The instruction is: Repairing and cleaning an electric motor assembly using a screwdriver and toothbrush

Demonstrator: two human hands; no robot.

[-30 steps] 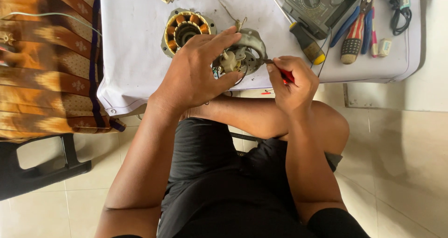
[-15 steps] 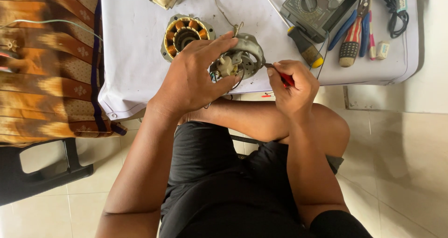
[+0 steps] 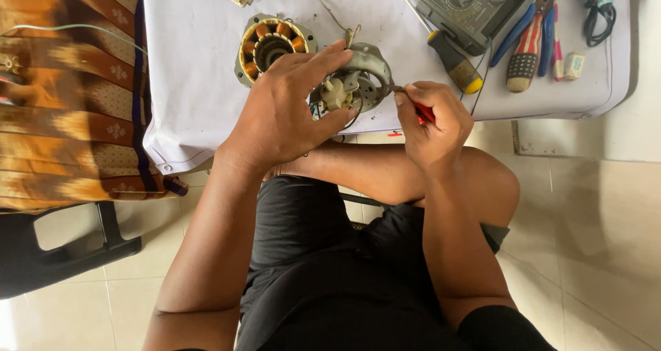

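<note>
L hand [image 3: 286, 113] grips motor housing [image 3: 358, 82]; R hand [image 3: 434, 120] clamps red screwdriver [image 3: 421, 111] w/ tip at it.

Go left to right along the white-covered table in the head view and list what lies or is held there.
Patterned brown cloth → copper-wound stator → left hand → grey motor housing → right hand with a red-handled tool → yellow-tipped screwdriver → red-and-black pliers → black cable.
</note>
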